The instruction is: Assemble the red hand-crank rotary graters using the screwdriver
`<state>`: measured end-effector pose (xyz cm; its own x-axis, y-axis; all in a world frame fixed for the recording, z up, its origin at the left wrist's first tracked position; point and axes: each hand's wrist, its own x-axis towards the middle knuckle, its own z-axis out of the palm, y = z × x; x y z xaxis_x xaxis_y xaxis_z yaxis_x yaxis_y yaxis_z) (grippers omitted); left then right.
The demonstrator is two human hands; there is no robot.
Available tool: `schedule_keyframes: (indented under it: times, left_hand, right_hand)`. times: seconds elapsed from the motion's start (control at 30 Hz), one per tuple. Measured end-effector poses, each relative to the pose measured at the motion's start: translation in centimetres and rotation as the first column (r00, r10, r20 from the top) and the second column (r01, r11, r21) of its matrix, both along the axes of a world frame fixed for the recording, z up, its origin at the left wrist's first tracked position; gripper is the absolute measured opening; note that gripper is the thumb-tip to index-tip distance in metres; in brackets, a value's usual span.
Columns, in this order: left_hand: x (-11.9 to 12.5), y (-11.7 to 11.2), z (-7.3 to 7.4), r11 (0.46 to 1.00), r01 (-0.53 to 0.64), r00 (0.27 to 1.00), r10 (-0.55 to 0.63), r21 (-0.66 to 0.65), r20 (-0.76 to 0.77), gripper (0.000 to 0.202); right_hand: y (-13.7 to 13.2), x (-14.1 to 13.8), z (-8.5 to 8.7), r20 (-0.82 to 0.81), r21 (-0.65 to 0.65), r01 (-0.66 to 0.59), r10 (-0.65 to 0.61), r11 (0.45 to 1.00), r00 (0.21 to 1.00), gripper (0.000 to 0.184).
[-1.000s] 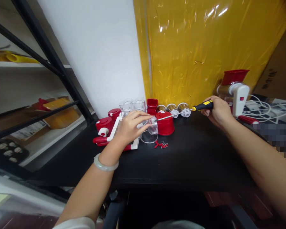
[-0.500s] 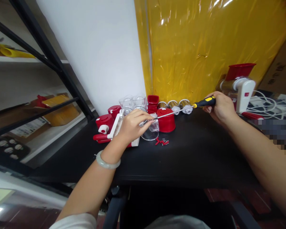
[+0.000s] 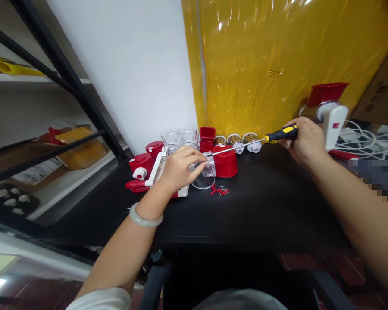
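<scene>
Screwdriver (image 3: 252, 143) lay nearly level over the table (image 3: 261, 206), handle gripped in the closed right hand (image 3: 305, 140), tip pointing left at the clear housing (image 3: 208, 170) pinched by fingers of the left hand (image 3: 177, 170).

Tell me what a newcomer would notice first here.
A glossy yellow sheet fills the back on the right. Below it, over the black table, the right hand holds a screwdriver. Its tip reaches a clear part gripped by the left hand, among red plastic pieces. A red-topped white device stands just behind the right hand.
</scene>
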<state>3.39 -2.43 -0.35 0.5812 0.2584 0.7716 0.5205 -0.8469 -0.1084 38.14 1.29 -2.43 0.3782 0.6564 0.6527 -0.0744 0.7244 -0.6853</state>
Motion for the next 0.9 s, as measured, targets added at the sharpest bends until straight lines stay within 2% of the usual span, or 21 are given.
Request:
schedule_keyframes:
  times: [0.13,0.9]
  left_hand:
    - [0.04,0.07,-0.02,1.0,0.004,1.0,-0.004,0.007,-0.001,0.007]
    - [-0.07,0.27,-0.04,1.0,0.009,1.0,-0.01,0.025,0.003,0.005]
  right_hand:
    - [0.01,0.06,0.1,0.006,0.03,-0.009,0.009,1.0,1.0,0.015]
    - [-0.17,0.2,0.04,0.095,0.01,0.042,-0.043,0.999,0.995,0.02]
